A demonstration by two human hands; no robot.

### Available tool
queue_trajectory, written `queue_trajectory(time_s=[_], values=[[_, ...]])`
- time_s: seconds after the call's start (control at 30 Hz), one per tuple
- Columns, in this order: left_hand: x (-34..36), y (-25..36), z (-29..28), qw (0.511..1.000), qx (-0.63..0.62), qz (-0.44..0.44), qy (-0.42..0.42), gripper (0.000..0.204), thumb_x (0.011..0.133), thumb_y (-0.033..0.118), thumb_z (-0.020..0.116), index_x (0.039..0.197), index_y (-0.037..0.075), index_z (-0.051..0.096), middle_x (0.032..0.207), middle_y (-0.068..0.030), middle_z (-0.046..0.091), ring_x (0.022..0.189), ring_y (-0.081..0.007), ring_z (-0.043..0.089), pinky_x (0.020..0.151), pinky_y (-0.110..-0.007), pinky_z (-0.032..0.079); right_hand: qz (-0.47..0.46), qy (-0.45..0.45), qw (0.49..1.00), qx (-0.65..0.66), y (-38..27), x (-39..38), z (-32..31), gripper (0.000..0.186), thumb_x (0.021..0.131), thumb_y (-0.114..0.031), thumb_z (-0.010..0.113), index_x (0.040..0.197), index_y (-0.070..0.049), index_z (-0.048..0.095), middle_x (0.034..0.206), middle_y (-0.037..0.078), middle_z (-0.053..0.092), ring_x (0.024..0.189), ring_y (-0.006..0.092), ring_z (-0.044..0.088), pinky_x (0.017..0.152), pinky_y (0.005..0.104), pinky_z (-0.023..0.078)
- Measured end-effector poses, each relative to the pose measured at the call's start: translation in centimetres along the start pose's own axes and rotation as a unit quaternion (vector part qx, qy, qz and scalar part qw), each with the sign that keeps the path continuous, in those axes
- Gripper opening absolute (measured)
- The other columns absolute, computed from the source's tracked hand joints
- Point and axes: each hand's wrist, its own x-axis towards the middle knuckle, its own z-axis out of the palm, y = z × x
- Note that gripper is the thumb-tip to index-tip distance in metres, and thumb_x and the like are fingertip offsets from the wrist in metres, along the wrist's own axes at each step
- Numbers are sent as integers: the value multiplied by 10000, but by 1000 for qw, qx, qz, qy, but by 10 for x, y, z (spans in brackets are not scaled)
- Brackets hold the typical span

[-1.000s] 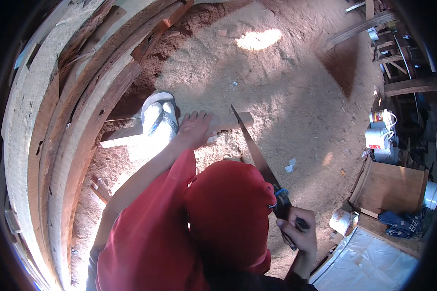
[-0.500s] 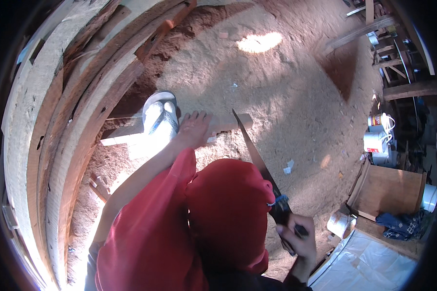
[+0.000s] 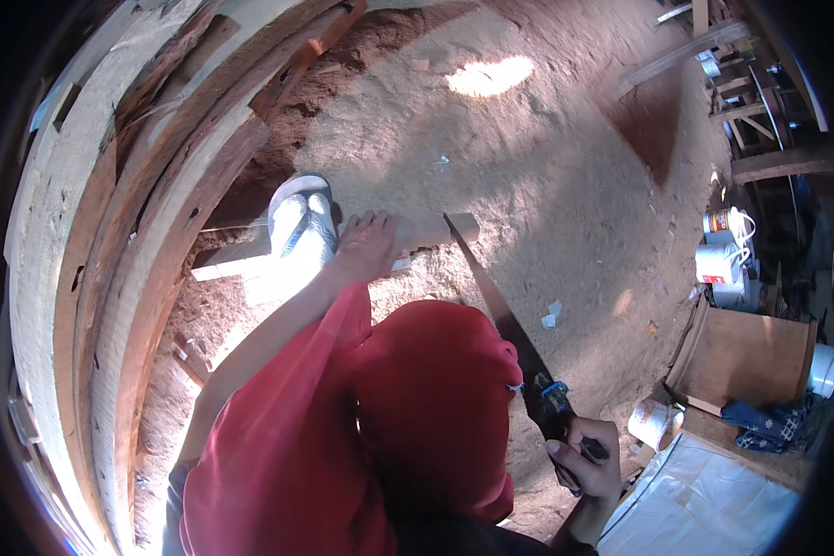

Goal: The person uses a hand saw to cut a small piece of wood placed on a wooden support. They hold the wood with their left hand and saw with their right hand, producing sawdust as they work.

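My left hand (image 3: 368, 246) presses down on a wooden board (image 3: 443, 230), its fingers curled over the far edge. A foot in a sandal (image 3: 301, 222) stands on the same board, to the left of that hand. In my right hand (image 3: 591, 459), at the lower right, is the dark handle of a handsaw (image 3: 499, 306). The long blade slants up and left, and its narrow tip lies at the board near its right end. Blue material (image 3: 555, 397) is wrapped around the saw by the handle. Red cloth (image 3: 431, 398) hides part of my arms and the ground below.
Thick timber beams (image 3: 171, 222) are stacked along the left. To the right stand white buckets (image 3: 718, 264), a brown wooden panel (image 3: 739, 357) and a surface under pale plastic sheeting (image 3: 700, 505). Sandy ground (image 3: 565, 167) with small scraps lies around the board.
My right hand has drawn the saw back, down and to the right. The left hand and the foot keep their places on the board.
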Motion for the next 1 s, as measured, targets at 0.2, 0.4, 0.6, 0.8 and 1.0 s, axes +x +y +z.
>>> queue_trajectory(time_s=[0.2, 0.4, 0.6, 0.8, 1.0], values=[[0, -4, 3, 1000, -7, 25, 14, 616, 962, 383, 651, 1396, -36, 521, 1295, -212, 587, 1245, -390, 554, 1054, -535, 420, 39, 30, 998, -27, 3, 37, 33, 367, 901, 32, 715, 661, -57, 452, 591, -25, 465, 555, 50, 437, 526, 269, 324], [3, 0, -4, 1000, -19, 15, 9, 668, 937, 441, 646, 1438, 17, 524, 1338, -211, 602, 1291, -394, 555, 1080, -533, 419, -82, -7, 995, -56, 5, 6, 12, 366, 894, 7, 734, 657, -86, 472, 530, -29, 477, 434, 56, 459, 424, 255, 299], [3, 1, -2, 999, 1, 44, 20, 684, 956, 468, 643, 1407, -28, 510, 1274, -216, 595, 1210, -405, 569, 1018, -539, 445, -80, 20, 996, -43, 27, 47, 35, 308, 922, -79, 777, 724, -38, 544, 539, -25, 461, 525, 42, 399, 471, 279, 302], [9, 8, -4, 999, 8, 32, -3, 709, 954, 480, 647, 1450, -2, 492, 1305, -208, 591, 1224, -409, 561, 1030, -540, 440, -69, -10, 995, -65, 12, 4, 12, 321, 912, -97, 793, 731, -35, 534, 549, -10, 377, 564, 46, 353, 503, 291, 308], [7, 1, 3, 998, 40, 43, 6, 699, 955, 468, 644, 1461, 10, 491, 1309, -214, 588, 1219, -414, 562, 1016, -540, 441, -163, 35, 986, 26, 46, 55, 38, 298, 917, -98, 779, 741, -34, 548, 558, -10, 412, 561, 57, 360, 502, 300, 331]])
